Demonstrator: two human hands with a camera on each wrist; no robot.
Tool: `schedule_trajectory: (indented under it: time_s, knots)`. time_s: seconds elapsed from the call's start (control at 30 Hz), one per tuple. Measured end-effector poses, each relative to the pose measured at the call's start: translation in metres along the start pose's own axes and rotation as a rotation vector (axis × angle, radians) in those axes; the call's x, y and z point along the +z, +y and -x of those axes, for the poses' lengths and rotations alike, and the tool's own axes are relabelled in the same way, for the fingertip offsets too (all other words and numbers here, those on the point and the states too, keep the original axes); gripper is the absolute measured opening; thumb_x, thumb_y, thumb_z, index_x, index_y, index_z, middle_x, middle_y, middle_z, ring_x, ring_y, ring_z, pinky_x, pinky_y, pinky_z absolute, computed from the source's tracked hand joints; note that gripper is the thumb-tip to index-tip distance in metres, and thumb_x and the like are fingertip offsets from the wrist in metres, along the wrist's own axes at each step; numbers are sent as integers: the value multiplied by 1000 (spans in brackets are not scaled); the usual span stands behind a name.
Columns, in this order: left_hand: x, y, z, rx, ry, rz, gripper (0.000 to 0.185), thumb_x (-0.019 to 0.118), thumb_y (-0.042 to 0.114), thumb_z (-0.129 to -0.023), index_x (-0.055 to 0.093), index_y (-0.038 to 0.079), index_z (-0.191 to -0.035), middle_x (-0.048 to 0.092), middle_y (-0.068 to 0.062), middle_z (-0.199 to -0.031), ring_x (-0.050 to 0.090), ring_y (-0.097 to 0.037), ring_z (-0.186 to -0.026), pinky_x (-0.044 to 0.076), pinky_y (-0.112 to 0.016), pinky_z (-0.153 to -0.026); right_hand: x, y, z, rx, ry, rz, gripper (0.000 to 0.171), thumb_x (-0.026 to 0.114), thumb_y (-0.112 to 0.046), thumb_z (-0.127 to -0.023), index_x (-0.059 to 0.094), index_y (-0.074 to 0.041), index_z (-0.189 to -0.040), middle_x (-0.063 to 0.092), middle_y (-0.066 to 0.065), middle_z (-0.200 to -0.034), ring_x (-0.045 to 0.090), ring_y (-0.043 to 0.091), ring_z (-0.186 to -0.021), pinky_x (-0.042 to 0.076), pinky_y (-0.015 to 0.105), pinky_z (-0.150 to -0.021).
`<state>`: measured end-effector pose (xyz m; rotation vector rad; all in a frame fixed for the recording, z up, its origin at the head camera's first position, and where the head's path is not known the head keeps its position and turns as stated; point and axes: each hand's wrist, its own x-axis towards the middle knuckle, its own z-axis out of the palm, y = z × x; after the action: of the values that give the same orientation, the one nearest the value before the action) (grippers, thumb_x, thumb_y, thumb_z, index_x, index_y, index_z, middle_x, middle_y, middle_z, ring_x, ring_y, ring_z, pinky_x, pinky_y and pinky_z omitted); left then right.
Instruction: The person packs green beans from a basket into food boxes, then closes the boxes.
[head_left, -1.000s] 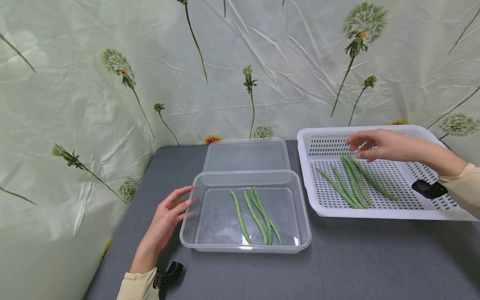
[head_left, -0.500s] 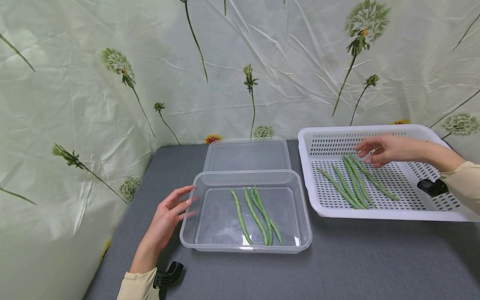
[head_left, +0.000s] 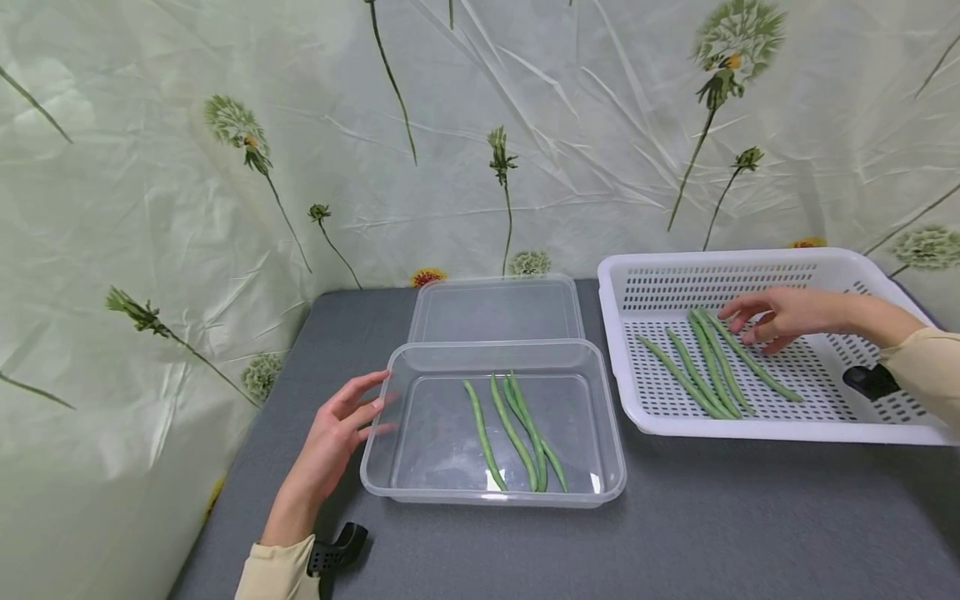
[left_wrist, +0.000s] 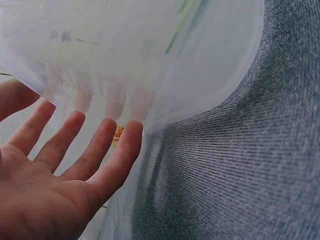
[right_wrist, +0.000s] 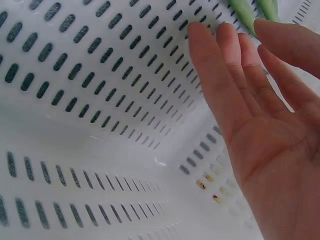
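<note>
Basket (head_left: pixel 750 429), beans (head_left: pixel 708 358) inside, right hand (head_left: pixel 787 315) near (fingers loosely bent), left hand (head_left: pixel 330 437) splayed at tub (head_left: pixel 495 497), lid (head_left: pixel 495 308) behind

nine beans (head_left: pixel 482 433), one basket (head_left: pixel 787 431), one tub (head_left: pixel 435 433)

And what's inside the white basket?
Green beans lie in the white basket, with the right hand close beside them. In the head view, the hand and sleeve hide part of the inside.

From the head camera we look forward and down on the table (head_left: pixel 495 550). From the left wrist we see closely the box (left_wrist: pixel 215 65), upper left; from the right, closely the basket (right_wrist: pixel 50 130). The head view shares both, at centre and right.
</note>
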<state>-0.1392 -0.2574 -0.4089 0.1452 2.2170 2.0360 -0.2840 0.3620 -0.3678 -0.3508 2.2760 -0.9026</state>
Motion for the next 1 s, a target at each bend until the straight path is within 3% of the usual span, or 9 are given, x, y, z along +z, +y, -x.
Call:
schedule_trajectory:
  time_s: [0.3, 0.5, 0.8, 1.0]
  knots:
    - [-1, 0, -1, 4, -8, 5, 46, 57, 19, -102, 45, 7, -145, 38, -10, -152, 50, -26, -129, 53, -42, -90, 6, 5, -4, -41, 20, 75, 72, 76, -5, -83, 37, 8, -142, 53, 12, -94, 57, 20, -76, 56, 34, -61]
    - [-1, -1, -1, -1, -7, 3, 47, 57, 19, -102, 44, 6, -145, 38, -10, -152, 50, -26, -129, 53, -42, -90, 11, 5, -6, -37, 45, 112, 77, 82, -10, -79, 39, 4, -142, 50, 11, -92, 55, 21, -77, 55, 33, -58]
    - [-2, 0, -1, 5, -7, -5, 46, 57, 19, -102, 45, 6, -144, 38, -10, -152, 50, -26, -129, 53, -42, -90, 12, 2, -5, -48, 16, 114, 73, 69, 7, -79, 36, 8, -145, 50, 9, -91, 52, 17, -69, 50, 30, -54]
    - [-2, -1, 0, -1, -7, 4, 47, 58, 20, -101, 45, 6, -144, 38, -10, -152, 47, -31, -131, 53, -43, -91, 8, -2, -1, 13, -20, 121, 73, 64, 6, -81, 34, 7, -147, 53, 8, -98, 51, 16, -69, 49, 28, -51]
